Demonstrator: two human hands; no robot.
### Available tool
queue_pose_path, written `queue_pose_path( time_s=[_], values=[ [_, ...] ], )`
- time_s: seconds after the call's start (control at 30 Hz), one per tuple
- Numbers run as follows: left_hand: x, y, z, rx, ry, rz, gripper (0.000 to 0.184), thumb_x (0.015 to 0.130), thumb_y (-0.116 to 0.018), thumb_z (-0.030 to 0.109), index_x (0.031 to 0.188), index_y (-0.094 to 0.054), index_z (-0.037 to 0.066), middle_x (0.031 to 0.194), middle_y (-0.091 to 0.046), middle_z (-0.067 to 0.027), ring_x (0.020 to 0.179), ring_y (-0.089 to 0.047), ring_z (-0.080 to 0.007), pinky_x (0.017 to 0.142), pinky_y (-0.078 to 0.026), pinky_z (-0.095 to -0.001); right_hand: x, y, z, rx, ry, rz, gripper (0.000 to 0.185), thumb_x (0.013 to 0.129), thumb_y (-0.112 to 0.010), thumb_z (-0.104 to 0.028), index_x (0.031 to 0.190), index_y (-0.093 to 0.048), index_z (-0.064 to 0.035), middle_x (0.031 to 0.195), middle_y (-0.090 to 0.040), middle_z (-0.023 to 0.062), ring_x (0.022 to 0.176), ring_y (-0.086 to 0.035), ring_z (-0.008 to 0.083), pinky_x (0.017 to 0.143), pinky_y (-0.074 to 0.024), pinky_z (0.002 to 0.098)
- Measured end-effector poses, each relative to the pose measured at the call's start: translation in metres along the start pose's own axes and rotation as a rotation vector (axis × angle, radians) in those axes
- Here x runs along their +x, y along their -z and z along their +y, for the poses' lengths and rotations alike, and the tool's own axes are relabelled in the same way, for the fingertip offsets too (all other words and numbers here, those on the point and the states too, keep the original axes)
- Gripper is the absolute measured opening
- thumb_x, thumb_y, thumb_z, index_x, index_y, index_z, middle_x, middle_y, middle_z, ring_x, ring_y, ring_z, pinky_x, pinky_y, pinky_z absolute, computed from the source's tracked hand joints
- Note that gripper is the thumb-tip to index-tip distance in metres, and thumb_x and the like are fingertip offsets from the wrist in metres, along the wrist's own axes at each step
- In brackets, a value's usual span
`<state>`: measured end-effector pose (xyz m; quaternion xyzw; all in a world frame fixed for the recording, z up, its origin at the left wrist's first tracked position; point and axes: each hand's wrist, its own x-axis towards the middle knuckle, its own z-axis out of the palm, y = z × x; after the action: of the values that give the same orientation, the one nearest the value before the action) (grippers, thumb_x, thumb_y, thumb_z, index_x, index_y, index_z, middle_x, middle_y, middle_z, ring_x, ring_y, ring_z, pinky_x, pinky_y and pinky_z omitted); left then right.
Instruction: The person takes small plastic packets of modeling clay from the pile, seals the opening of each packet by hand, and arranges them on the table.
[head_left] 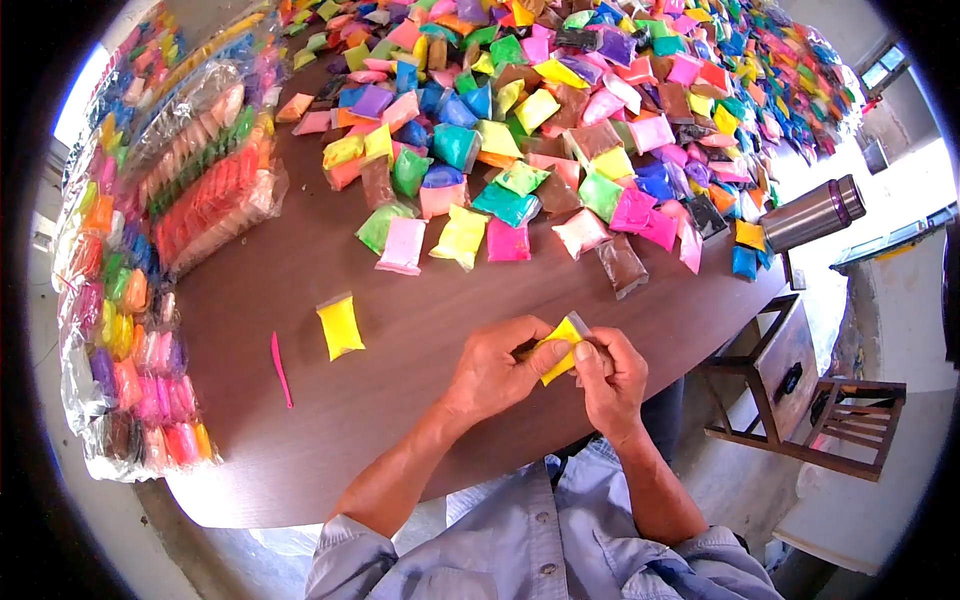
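Between my two hands is a small yellow packet, clear at its upper end, held over the near edge of the table. My left hand pinches it from the left with thumb and fingers. On its right side, my right hand grips it near the clear end, thumb on top. A second yellow packet lies flat on the table to the left of my hands. Beside that one rests a thin pink plastic modelling tool.
A big heap of coloured packets covers the far side of the brown table. Bagged packets in rows line the left edge. A steel flask lies at the right, and a wooden stool stands beyond the table.
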<state>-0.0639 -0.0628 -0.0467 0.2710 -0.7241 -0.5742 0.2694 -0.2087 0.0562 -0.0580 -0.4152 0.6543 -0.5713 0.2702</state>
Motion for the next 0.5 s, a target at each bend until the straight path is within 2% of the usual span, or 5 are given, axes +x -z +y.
queue_pose_path(
  time_s=[0.33, 0.5],
  values=[
    [0.0, 0.0, 0.012, -0.101, 0.063, -0.018, 0.019, 0.095, -0.072, 0.015, 0.104, -0.071, -0.002, 0.084, -0.07, -0.0045, 0.074, -0.061, -0.0071, 0.064, -0.051, -0.0259, 0.0, -0.002, -0.001, 0.083, -0.037, 0.047, 0.019, 0.101, -0.064, -0.016, 0.111, -0.063, 0.0, 0.082, -0.064, 0.002, 0.067, -0.059, 0.0041, 0.06, -0.0467, 0.0175],
    [0.001, -0.001, 0.006, -0.078, 0.029, -0.01, 0.018, 0.096, -0.071, 0.015, 0.103, -0.071, -0.002, 0.084, -0.07, -0.0042, 0.073, -0.061, -0.0077, 0.063, -0.05, -0.0261, 0.0, 0.0, 0.0, 0.091, -0.051, 0.048, 0.021, 0.102, -0.063, -0.018, 0.112, -0.063, -0.0003, 0.082, -0.064, 0.0024, 0.065, -0.058, 0.0038, 0.058, -0.048, 0.0183]
  ],
)
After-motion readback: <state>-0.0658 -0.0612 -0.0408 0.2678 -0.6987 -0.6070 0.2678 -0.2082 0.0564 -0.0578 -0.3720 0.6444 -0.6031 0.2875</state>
